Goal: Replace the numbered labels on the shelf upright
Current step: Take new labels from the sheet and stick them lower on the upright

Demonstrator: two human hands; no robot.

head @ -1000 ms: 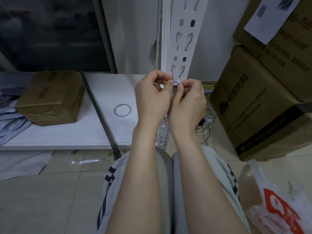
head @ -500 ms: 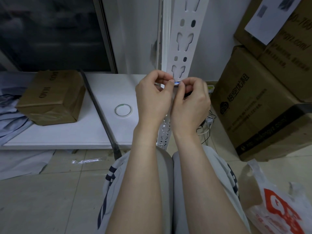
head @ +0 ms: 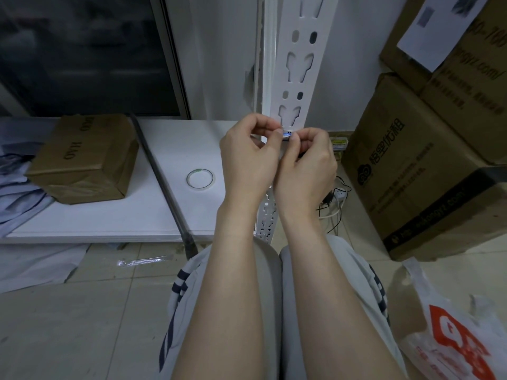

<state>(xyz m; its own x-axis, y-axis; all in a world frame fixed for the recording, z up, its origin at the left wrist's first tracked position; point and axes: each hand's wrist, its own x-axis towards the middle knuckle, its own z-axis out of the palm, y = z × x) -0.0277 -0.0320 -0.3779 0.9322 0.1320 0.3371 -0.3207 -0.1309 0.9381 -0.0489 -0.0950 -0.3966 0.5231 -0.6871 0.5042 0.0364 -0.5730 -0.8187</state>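
Pale tiled floor [head: 68,325] across the lower frame, with a dark window [head: 82,50] filling the upper left. Left of centre, a low white board [head: 96,220] lying flat, carrying a brown cardboard box [head: 85,160] at its left end, a dark rod [head: 162,182] slanting across it, and a roll of clear tape [head: 199,187] just right of the rod. Rising through the upper centre, a white shelf upright [head: 299,78] with keyhole slots, running down behind the hands towards the knees. At centre frame, left hand [head: 247,160] and right hand [head: 307,165] raised side by side and touching, fingers curled, fingertips meeting in front of the upright just below a keyhole slot. Between those fingertips, a small blue-and-white label [head: 287,133]: left grip clamped on its left end, right grip clamped on its right end. Too small to read any number on it. Along the right edge, stacked brown cartons [head: 411,174]; below them, in the lower right corner, a white plastic bag [head: 452,338] printed in red. Between upright and cartons, tangled cables [head: 336,198] on the floor.
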